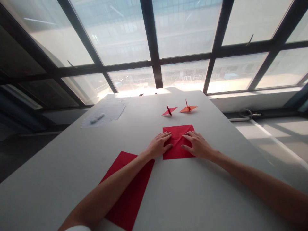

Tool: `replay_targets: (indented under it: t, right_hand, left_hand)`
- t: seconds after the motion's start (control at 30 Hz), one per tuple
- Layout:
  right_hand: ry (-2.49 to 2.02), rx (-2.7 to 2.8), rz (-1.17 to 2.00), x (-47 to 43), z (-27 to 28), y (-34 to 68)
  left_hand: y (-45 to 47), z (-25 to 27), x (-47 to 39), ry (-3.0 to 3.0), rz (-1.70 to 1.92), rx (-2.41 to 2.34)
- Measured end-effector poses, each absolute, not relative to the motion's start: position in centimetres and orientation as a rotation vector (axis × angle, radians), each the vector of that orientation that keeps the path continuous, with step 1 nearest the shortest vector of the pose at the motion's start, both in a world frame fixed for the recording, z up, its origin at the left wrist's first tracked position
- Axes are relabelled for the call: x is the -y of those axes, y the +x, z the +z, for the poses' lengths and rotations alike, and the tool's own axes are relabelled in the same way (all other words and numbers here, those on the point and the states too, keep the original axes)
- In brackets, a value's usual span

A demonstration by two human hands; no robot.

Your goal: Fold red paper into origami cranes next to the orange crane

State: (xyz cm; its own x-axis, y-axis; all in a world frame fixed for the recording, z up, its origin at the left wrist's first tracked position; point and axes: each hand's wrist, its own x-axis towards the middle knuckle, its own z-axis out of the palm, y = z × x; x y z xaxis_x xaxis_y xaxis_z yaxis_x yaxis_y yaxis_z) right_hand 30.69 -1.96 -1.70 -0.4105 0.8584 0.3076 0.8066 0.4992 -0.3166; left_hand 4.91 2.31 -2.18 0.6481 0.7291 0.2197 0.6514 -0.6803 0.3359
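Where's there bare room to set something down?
Bare white tabletop lies between the loose white papers and flat red paper sheet, and between that sheet and the right forearm. Crowded: creased red paper square under left hand and right hand.

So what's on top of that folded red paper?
On the folded red paper rest the left hand, at left, and the right hand, at right. Creases show between them; the surface beneath the hands is hidden.

Two cranes, two red papers
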Motion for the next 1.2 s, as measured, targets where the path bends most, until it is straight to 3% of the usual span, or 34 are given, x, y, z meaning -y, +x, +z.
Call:
replay_targets:
  t: [0.77,0.97,1.2]
  right_hand:
    - [-1.446,2.412,0.168,0.4,-2.0,32.8]
    - [-1.439,2.523,0.196,0.8,-2.0,33.0]
    - [-1.399,2.423,0.211,1.0,-1.6,33.0]
  left_hand:
    - [4.7,-1.4,-1.8,2.693,0.378,-1.233]
    - [5.0,-1.6,-2.0,2.729,0.122,-1.102]
    - [4.7,-1.3,-1.7,2.656,0.277,-1.107]
